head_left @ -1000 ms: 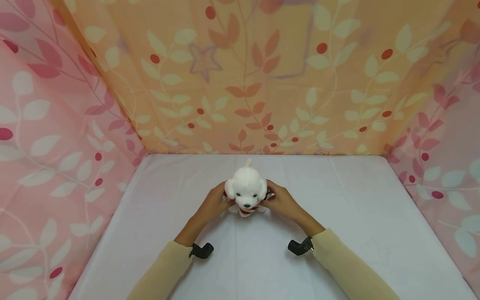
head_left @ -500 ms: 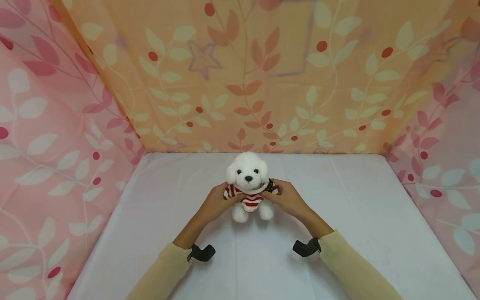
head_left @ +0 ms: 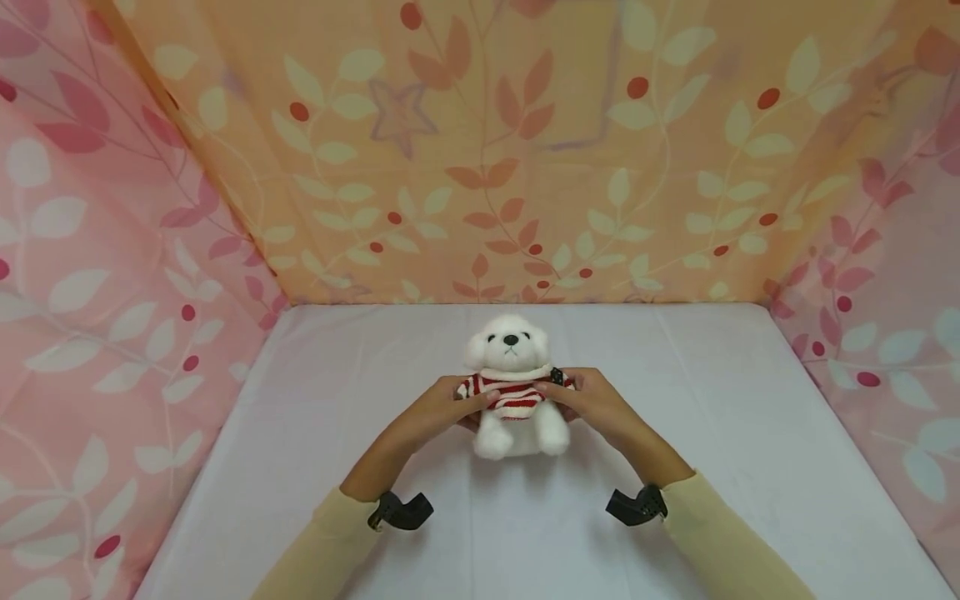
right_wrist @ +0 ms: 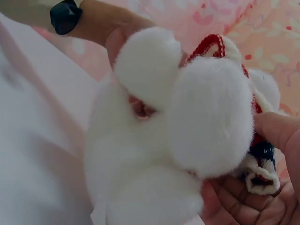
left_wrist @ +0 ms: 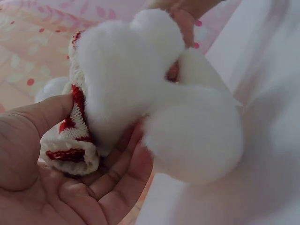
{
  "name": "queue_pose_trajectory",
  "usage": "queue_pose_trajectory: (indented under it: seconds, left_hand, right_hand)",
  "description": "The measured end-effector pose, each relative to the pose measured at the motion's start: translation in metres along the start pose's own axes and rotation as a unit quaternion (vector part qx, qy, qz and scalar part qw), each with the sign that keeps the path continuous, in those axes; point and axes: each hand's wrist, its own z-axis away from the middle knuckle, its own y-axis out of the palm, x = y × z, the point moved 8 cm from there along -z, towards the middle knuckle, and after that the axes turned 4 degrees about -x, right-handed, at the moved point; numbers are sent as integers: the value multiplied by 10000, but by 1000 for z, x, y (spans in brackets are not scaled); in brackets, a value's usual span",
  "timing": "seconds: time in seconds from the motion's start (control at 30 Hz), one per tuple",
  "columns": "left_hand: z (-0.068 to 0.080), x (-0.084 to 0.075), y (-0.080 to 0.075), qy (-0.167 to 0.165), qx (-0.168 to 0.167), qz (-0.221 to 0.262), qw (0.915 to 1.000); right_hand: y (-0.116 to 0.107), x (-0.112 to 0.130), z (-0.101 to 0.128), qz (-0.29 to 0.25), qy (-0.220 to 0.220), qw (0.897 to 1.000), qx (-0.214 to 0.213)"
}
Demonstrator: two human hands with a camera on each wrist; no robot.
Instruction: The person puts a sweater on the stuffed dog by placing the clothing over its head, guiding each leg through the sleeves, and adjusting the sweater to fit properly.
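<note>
A white plush dog (head_left: 513, 383) in a red-and-white striped sweater (head_left: 510, 397) is held tipped back above the white table (head_left: 750, 450), its face up and its feet toward me. My left hand (head_left: 448, 405) grips its left side, thumb on the sweater, fingers curled behind. My right hand (head_left: 587, 398) grips the other side the same way. In the left wrist view the thumb (left_wrist: 42, 115) presses the knitted sleeve (left_wrist: 70, 140) beside the furry legs (left_wrist: 192, 136). The right wrist view shows the fluffy feet (right_wrist: 211, 117) and my fingers (right_wrist: 234, 201) under a sleeve cuff.
Leaf-patterned cloth walls close in the table: orange at the back (head_left: 480, 150), pink on the left (head_left: 97, 292) and right (head_left: 892, 292). Black wrist cameras (head_left: 397, 510) sit by my cream sleeves (head_left: 720, 550).
Both hands have tipped the plush dog backward: its face went from looking down at me to pointing up, and its belly and feet came into sight. The hands shifted slightly right.
</note>
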Motion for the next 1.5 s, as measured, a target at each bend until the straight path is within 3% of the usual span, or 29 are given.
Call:
queue_pose_trajectory:
  seconds: [0.17, 0.3, 0.5, 0.7, 0.87, 1.03, 1.2, 1.33, 1.5]
  left_hand:
    - [-1, 5, 6, -229, 356, 673, 9968]
    - [-2, 11, 11, -360, 484, 1186, 9911]
    - [-10, 25, 21, -580, 510, 1428, 9867]
    - [-23, 37, 24, -645, 287, 1706, 9828]
    - [-27, 43, 19, -638, -258, 1501, 9863]
    - [-27, 42, 13, -274, -956, 743, 9923]
    - [-22, 38, 11, 294, -1424, 367, 9887]
    - [-13, 29, 7, 857, -1921, 5, 9776]
    - [-4, 10, 4, 1678, -2486, -733, 9512]
  right_hand:
    - [-5, -8, 5, -588, 482, 9971, 51]
    - [-8, -11, 9, -941, 600, 9937, 61]
    - [-8, -24, 10, -1385, 908, 9862, 88]
    - [-13, -42, 3, -1813, 1138, 9768, -59]
    - [-15, -53, 0, -1864, 1294, 9736, -242]
    - [-20, -62, -1, -1853, 1351, 9717, -568]
    - [-24, -70, 0, -1781, 1373, 9721, -665]
    - [-28, -72, 1, -1523, 1350, 9765, -709]
    - [-36, -69, 4, -1016, 1178, 9832, -951]
